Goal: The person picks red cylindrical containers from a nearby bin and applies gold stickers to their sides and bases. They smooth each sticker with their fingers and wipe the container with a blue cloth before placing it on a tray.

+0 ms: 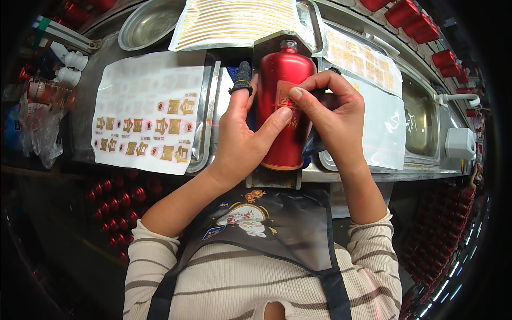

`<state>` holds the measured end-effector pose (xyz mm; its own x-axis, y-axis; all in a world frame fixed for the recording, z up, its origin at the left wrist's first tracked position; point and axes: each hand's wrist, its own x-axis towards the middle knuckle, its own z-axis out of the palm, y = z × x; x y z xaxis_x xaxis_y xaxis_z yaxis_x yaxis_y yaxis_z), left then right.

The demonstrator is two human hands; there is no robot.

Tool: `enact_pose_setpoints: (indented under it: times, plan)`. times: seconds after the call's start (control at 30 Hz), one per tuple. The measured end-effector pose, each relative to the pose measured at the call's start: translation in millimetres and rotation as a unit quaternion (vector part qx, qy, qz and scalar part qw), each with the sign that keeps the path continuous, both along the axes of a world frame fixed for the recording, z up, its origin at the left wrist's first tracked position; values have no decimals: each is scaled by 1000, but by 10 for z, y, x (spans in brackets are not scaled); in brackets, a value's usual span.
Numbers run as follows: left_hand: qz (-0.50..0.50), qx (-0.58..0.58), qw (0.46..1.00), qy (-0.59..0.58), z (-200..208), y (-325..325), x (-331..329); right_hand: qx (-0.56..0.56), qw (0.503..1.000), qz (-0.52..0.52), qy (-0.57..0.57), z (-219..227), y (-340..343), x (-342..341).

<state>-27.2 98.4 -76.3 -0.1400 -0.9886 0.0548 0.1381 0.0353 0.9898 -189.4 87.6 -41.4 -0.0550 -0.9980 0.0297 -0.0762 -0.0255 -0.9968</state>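
A glossy red bottle [278, 69] with a bare threaded neck lies tilted in a metal cradle [261, 49] in front of me, its neck pointing away. My left hand [242, 136] steadies it from the left, thumb pressed on its front and fingers along its side. A dark knitted finger cover [243, 77] is on that hand's index finger. Thumb and forefinger of my right hand [341, 109] pinch the edge of a small gold-and-red decal [284, 94] against the bottle's front. Gold marking shows below the decal, partly behind my left thumb.
Left lies a white sheet of gold decals [144, 90] on a metal tray; behind are a gold-striped sheet [234, 24] and a metal bowl [146, 26]. At right are a gold-square sheet [360, 56], a sink [421, 128] and a tap [461, 99]. Red bottles [120, 205] stand below the bench.
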Motion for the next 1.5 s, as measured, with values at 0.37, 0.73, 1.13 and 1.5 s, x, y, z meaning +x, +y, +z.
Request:
enact_pose_setpoints:
  times: [0.37,0.73,1.13,1.5]
  plan:
    - [23,-6,999,-26,-82,4,-28,-6,1000,-1,5,21,-6,7]
    - [29,39,993,106,-81,-48,0,-2,997,-61,-41,-115,-20,-50]
    - [-11,25,998,65,-3,-104,20,21,998,-45,31,-107,210,17]
    - [-23,48,997,62,-24,-130,66,39,998,-30,-26,-88,165,-48]
